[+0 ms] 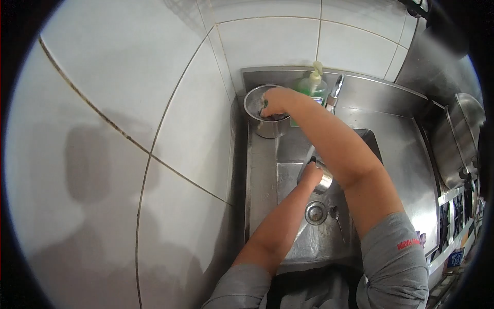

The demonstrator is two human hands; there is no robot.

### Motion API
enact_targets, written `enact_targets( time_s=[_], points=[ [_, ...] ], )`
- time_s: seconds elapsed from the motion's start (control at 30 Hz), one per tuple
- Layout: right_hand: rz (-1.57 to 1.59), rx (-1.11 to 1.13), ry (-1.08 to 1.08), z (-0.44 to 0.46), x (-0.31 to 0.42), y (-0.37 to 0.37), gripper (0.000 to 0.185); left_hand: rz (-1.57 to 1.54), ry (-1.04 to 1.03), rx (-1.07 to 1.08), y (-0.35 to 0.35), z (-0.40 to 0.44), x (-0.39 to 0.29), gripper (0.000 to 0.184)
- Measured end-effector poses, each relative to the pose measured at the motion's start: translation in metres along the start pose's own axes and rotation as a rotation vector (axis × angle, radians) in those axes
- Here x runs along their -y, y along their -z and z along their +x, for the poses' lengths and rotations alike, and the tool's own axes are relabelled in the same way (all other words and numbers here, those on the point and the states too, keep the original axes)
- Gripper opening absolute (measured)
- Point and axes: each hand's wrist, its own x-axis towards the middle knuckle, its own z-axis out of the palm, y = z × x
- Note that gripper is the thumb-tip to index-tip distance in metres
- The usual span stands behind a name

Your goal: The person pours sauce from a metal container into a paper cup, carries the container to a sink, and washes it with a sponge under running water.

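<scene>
Over the steel sink (pixel 293 247), my left hand (pixel 312 175) is closed around the dark handle of a small metal pot (pixel 324 180). My right hand (pixel 276 101) reaches across to the back left, into a round metal strainer (pixel 252 104) resting on a steel container (pixel 266 130). Its fingers are bent together around something dark and green that is too small to name. A spoon (pixel 338 222) lies in the sink beside the drain (pixel 315 212).
Behind my right forearm stand a green soap bottle (pixel 315 85) with a pump and a chrome faucet (pixel 336 92). A steel drainboard (pixel 401 170) extends right, with large pots (pixel 455 139) beyond it. A tiled wall (pixel 103 154) borders the left side.
</scene>
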Motion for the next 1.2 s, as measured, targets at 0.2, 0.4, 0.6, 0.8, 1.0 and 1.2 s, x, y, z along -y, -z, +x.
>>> enact_targets(
  time_s=[0.2,0.4,0.6,0.8,1.0,1.2],
  points=[
    [0.160,0.205,-0.239,0.048,-0.001,-0.038,0.046,-0.186,-0.160,0.087,0.001,-0.016,-0.032,0.040],
    [-0.048,0.314,-0.222,0.085,-0.003,-0.094,0.045,-0.493,-0.361,0.095,-0.011,-0.014,-0.028,0.045],
    [-0.155,0.322,-0.113,0.074,0.004,-0.078,0.046,-0.673,-0.306,0.191,-0.016,-0.007,-0.017,0.046],
    [0.019,0.241,-0.139,0.059,-0.002,-0.052,0.040,-0.839,-0.265,0.223,-0.012,-0.003,-0.006,0.047],
    [-0.103,0.075,0.003,0.050,-0.014,-0.048,0.027,-0.013,-0.165,0.044,0.021,-0.022,-0.044,0.048],
    [-0.091,-0.224,0.054,0.042,-0.021,-0.049,0.026,-0.031,-0.037,0.022,-0.002,0.005,0.004,0.045]
  ],
)
